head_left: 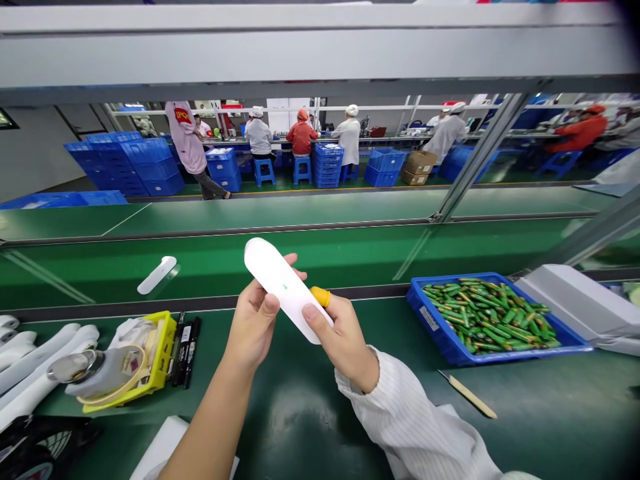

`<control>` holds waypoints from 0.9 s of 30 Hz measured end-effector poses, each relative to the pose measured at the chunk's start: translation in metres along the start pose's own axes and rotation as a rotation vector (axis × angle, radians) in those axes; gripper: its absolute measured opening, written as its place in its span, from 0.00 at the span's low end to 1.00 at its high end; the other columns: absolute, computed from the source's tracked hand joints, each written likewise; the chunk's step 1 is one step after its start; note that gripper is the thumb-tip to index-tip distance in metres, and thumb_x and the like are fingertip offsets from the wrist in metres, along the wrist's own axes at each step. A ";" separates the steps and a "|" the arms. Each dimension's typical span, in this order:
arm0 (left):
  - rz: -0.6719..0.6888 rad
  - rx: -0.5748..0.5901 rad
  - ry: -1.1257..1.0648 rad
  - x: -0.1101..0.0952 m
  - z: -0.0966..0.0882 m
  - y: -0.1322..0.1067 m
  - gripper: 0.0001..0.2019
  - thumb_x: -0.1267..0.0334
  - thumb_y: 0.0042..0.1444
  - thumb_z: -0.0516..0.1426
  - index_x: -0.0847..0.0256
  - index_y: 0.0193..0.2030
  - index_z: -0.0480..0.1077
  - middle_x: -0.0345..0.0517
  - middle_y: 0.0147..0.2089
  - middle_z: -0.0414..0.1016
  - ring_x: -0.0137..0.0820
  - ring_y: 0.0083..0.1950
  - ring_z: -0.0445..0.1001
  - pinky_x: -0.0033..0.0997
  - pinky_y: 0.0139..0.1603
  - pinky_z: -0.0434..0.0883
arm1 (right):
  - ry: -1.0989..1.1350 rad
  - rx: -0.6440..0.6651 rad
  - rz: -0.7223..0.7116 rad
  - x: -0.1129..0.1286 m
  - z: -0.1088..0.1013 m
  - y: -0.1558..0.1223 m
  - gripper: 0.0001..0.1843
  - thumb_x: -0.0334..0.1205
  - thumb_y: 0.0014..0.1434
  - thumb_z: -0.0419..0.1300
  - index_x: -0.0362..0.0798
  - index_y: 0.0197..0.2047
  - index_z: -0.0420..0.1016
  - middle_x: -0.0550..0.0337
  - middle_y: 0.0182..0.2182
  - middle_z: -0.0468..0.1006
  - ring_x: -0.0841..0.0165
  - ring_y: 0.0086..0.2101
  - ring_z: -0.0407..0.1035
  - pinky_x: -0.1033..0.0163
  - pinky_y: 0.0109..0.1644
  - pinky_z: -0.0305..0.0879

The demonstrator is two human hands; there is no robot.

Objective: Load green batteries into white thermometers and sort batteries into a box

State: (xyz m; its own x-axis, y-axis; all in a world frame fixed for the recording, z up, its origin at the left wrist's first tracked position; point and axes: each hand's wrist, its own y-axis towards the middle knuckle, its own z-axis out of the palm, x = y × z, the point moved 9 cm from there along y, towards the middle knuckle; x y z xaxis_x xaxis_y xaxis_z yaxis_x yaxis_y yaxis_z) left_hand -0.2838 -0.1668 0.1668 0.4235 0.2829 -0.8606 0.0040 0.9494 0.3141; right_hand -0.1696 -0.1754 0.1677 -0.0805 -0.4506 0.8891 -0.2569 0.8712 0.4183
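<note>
Between both hands, tilted above the green bench, is a long white plastic piece (280,283) with rounded ends and a small green mark near its middle. My left hand (254,319) grips its left edge, thumb on the face. My right hand (343,330) pinches the lower right end, its thumb across the face, and a yellow finger cot (321,296) covers one fingertip. Beyond the hands, a similar white piece (157,275) lies on the green conveyor belt (210,267).
A blue tray (435,337) of small green parts stands right, with a wooden-handled pick (473,397) before it. At left are a yellow basket (167,347) with a dispenser bottle (113,370), black markers (187,350) and white parts (50,360). Co-workers sit across the room.
</note>
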 end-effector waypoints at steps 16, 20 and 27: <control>-0.032 0.065 0.367 0.008 -0.005 0.007 0.26 0.45 0.59 0.52 0.59 0.58 0.68 0.54 0.54 0.71 0.40 0.54 0.70 0.37 0.52 0.68 | 0.195 0.022 0.184 -0.026 0.001 0.016 0.22 0.57 0.55 0.58 0.44 0.28 0.68 0.65 0.20 0.61 0.76 0.22 0.53 0.68 0.24 0.49; -0.110 0.056 0.746 -0.009 -0.019 0.011 0.24 0.51 0.59 0.54 0.61 0.59 0.65 0.54 0.60 0.66 0.41 0.61 0.64 0.41 0.60 0.62 | 0.212 -0.099 0.487 -0.100 -0.022 0.028 0.30 0.67 0.49 0.56 0.43 0.27 0.69 0.69 0.14 0.54 0.77 0.16 0.46 0.68 0.19 0.41; -0.241 0.172 1.437 -0.091 -0.055 -0.053 0.22 0.50 0.61 0.50 0.49 0.61 0.62 0.43 0.64 0.62 0.39 0.63 0.62 0.39 0.62 0.60 | -0.924 -0.172 0.704 -0.201 -0.102 0.024 0.20 0.50 0.56 0.56 0.40 0.37 0.76 0.44 0.31 0.76 0.54 0.35 0.72 0.58 0.35 0.61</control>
State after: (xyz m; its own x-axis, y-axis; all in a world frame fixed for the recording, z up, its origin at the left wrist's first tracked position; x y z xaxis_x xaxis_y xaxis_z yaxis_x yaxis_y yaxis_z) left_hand -0.3721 -0.2359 0.2067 -0.8494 0.1107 -0.5160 0.0919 0.9938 0.0620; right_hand -0.0619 -0.0439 0.0184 -0.8393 0.2327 0.4914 0.2511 0.9675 -0.0294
